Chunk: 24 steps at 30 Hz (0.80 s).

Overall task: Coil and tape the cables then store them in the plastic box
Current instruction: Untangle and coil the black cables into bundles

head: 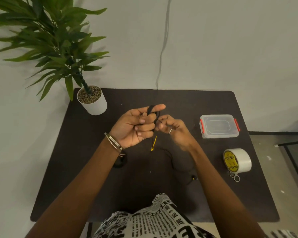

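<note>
One potted plant [91,98] stands at the far left corner of the dark table [76,169], its white pot filled with pebbles; nearer, one small black round object [119,163] lies half hidden under the left wrist, which wears two bangles [114,141]. Over the middle of the table the left hand [136,126] is curled round a black cable [152,111], loops standing up between its fingers; one yellow-tipped end [154,143] hangs below it; the right hand [172,128], with one ring, pinches the same cable just beside the left. More black cable [170,157] trails on the table near the person. To the right, one clear plastic box [219,126] with two red clips sits lidded; nearer, one roll of tape [237,160], with scissors [235,176] touching it, only their two finger loops showing.
</note>
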### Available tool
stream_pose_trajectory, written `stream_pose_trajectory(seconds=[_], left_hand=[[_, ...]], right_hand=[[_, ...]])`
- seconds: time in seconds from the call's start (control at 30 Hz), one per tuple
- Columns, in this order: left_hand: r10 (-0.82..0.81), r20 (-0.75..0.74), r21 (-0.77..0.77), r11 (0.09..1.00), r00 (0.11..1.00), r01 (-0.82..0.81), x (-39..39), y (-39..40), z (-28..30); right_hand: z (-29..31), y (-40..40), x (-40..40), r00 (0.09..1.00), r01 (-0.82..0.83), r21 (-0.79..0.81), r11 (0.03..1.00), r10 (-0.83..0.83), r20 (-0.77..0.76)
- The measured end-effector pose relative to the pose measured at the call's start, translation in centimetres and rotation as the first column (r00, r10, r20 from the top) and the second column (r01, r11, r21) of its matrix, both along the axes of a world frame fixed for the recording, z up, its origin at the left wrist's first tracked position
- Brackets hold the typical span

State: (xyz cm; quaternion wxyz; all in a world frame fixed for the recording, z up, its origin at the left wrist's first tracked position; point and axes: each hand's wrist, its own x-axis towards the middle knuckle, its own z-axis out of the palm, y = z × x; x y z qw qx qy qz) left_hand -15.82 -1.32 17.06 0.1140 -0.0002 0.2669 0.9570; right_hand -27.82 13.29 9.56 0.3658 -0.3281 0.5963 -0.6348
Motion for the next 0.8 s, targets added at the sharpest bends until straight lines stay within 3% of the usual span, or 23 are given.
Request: stream_pose_trajectory(seconds=[0.07, 0.13, 0.17, 0.27, 0.37, 0.43, 0.5, 0.53, 0.57, 0.6, 0.63, 0.67, 0.73, 0.8], left_hand=[[0.023, -0.016, 0.068, 0.997, 1.000, -0.022, 0.3, -0.7, 0.3], [0.064, -0.025, 0.107, 0.992, 0.998, -0.061, 0.7, -1.5, 0.5], [0.087, -0.023, 0.100, 0.991, 0.996, -0.084, 0.7, -1.8, 0.5], [0.126, -0.012, 0.053, 0.991, 0.992, -0.125, 0.8, -2.2, 0.5], [0.122, 0.007, 0.011, 0.993, 0.993, -0.122, 0.5, -1.9, 0.5], [0.091, 0.005, -0.013, 0.996, 0.996, -0.091, 0.1, -1.4, 0.5], [0.053, 0.008, -0.056, 0.997, 0.999, -0.053, -0.4, -0.9, 0.4], [0.040, 0.018, -0.090, 0.995, 0.999, -0.038, -0.5, -0.7, 0.4], [0.033, 0.033, -0.123, 0.992, 0.999, -0.029, -0.6, -0.5, 0.3], [0.034, 0.048, -0.147, 0.989, 0.998, -0.026, -0.8, -0.4, 0.3], [0.038, 0.064, -0.162, 0.986, 0.997, -0.027, -0.9, -0.3, 0.3], [0.042, 0.078, -0.172, 0.985, 0.996, -0.028, -0.9, -0.2, 0.4], [0.041, 0.077, -0.170, 0.985, 0.996, -0.027, -1.0, -0.2, 0.4], [0.022, 0.043, -0.140, 0.990, 0.999, -0.016, -1.1, -0.2, 0.4]], right_hand=[[-0.6, 0.7, -0.7, 0.973, 0.061, -0.062, 0.996, -0.046, 0.225], [-1.1, 1.7, -1.5, 0.905, 0.109, -0.002, 0.994, -0.099, 0.413], [-1.5, 2.3, -1.8, 0.894, 0.115, 0.067, 0.991, -0.133, 0.429], [-3.2, 3.8, -2.7, 0.977, 0.066, 0.302, 0.951, -0.123, 0.173], [-3.9, 4.6, -3.1, 0.995, -0.045, 0.423, 0.905, 0.079, -0.064], [-4.2, 4.6, -3.7, 0.936, -0.151, 0.547, 0.824, 0.297, -0.189], [-4.0, 4.0, -4.2, 0.782, -0.060, 0.713, 0.699, 0.476, -0.401], [-3.4, 3.5, -4.2, 0.730, 0.052, 0.703, 0.709, 0.454, -0.511], [-2.2, 3.0, -3.9, 0.750, 0.123, 0.607, 0.785, 0.327, -0.575], [-0.6, 2.6, -3.6, 0.836, 0.149, 0.427, 0.892, 0.117, -0.536], [1.1, 2.1, -3.1, 0.915, 0.167, 0.201, 0.965, -0.076, -0.395], [3.0, 1.6, -2.7, 0.962, 0.169, 0.012, 0.986, -0.163, -0.219], [5.6, 0.3, -1.8, 0.993, 0.114, -0.171, 0.979, -0.118, -0.014], [6.5, -0.8, -1.1, 0.999, 0.016, -0.182, 0.983, -0.022, -0.034]])
